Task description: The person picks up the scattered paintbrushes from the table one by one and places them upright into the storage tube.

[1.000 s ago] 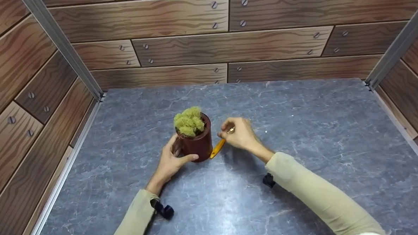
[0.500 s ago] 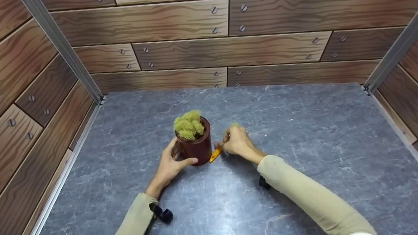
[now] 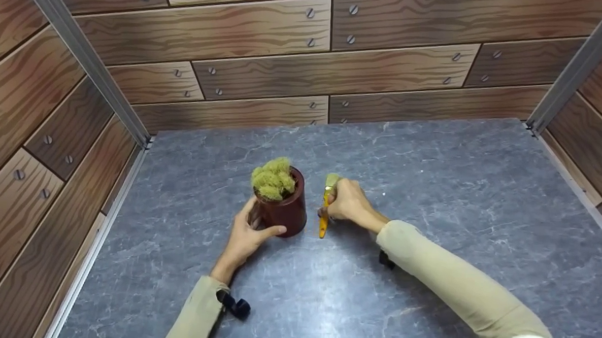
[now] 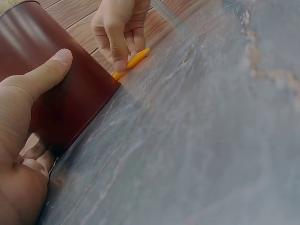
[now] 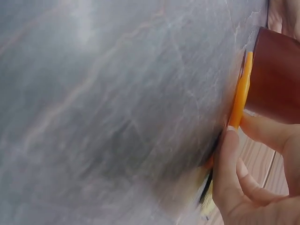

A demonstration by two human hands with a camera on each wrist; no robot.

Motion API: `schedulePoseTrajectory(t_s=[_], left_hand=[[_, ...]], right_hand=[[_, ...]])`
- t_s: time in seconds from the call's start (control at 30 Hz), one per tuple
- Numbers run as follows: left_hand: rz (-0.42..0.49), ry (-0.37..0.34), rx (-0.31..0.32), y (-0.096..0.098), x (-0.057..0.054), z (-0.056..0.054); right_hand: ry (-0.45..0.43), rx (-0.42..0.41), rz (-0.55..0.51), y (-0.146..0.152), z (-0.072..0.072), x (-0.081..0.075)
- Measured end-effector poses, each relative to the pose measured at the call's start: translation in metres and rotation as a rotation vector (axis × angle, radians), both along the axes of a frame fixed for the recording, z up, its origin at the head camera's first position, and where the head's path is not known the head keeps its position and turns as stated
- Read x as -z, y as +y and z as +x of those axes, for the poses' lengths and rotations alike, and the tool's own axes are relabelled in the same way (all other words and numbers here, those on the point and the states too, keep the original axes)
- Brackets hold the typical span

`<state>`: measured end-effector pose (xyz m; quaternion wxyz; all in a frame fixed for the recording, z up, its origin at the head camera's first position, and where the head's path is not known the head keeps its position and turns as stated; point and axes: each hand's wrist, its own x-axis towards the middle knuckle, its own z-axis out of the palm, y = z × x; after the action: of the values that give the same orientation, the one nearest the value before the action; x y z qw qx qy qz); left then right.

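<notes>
A dark red-brown cylindrical pot [image 3: 285, 215] stands on the grey marbled table, with a clump of yellow-green moss-like plant [image 3: 272, 179] at its top. My left hand [image 3: 244, 237] grips the pot low on its left side, thumb across the front; its other fingers are mostly hidden behind. Just right of the pot, my right hand [image 3: 349, 201] pinches a paintbrush [image 3: 324, 226] by its orange handle. Pale bristles point toward the back wall and the handle end points toward me. In the right wrist view the orange handle [image 5: 242, 93] lies close along the table surface, beside the pot.
Wood-plank-patterned walls [image 3: 265, 61] enclose the grey table [image 3: 432, 195] at the back and both sides, with metal posts in the corners. Small white specks lie on the table right of the right hand. A black strap device [image 3: 234, 304] sits on the left wrist.
The right hand has turned the paintbrush from slanting against the pot's base to nearly straight front-to-back, slightly apart from the pot. Its bristles now show. The left hand keeps holding the pot.
</notes>
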<state>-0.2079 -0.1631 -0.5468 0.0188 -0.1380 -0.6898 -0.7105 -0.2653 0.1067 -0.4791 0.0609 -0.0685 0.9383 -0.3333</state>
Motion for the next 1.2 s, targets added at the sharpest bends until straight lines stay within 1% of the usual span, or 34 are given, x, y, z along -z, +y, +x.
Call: schedulePoseTrajectory(t_s=[0.23, 0.43, 0.53, 0.63, 0.77, 0.9, 1.2], left_hand=[[0.012, 0.023, 0.0, 0.001, -0.002, -0.002], [0.012, 0.001, -0.013, 0.002, -0.002, -0.001], [0.014, 0.002, -0.012, 0.002, -0.002, -0.001], [0.026, 0.011, 0.008, 0.001, -0.002, -0.001], [0.043, 0.017, 0.023, 0.0, -0.003, -0.001], [0.039, 0.012, 0.008, -0.001, -0.002, 0.0], [0.032, -0.006, -0.001, -0.001, -0.001, 0.001]], right_hand=[[-0.1, 0.046, -0.041, 0.005, -0.002, -0.004], [-0.145, 0.073, -0.106, 0.011, -0.003, 0.0], [-0.16, 0.078, -0.146, 0.014, -0.003, 0.001], [-0.176, 0.088, -0.198, 0.016, -0.004, -0.001], [-0.196, 0.087, -0.298, 0.018, -0.005, -0.01], [-0.198, 0.055, -0.389, 0.02, -0.005, -0.021], [-0.116, -0.029, -0.501, 0.025, 0.0, -0.053]])
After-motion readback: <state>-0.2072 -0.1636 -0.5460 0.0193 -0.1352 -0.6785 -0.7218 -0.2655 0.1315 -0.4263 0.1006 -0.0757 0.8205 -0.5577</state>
